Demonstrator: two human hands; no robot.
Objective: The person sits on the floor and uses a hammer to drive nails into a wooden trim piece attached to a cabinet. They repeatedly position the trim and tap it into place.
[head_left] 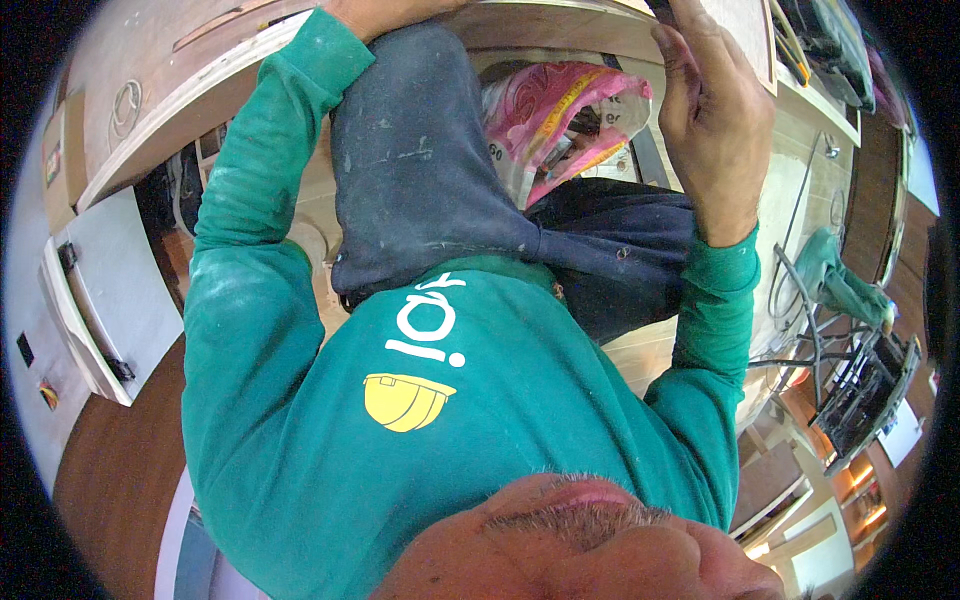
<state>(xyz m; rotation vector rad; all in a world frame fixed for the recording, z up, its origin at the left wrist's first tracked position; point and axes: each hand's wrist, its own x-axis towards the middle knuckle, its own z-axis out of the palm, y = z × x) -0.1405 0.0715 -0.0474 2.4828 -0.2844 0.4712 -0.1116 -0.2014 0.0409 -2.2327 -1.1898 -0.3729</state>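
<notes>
At the top edge, my left hand (395, 12) shows only its wrist side. Its fingers are out of frame, over the edge of a pale wooden surface (200, 105). My right hand (715, 125) is raised above the same surface's right part, thumb and fingers pointing up. A small dark thing (660, 8) shows by its thumb, mostly cut off by the frame, so I cannot tell its kind. Between my legs, in dark trousers (415, 160), stands a crumpled pink and clear plastic bag (560, 125) with dark items inside.
A wire loop (125, 108) lies on the surface at the left. White panels with hinges (120, 290) stand at left. On the right are loose black cables (800, 290), a green cloth-like thing (835, 275) and a black frame-like object (870, 390).
</notes>
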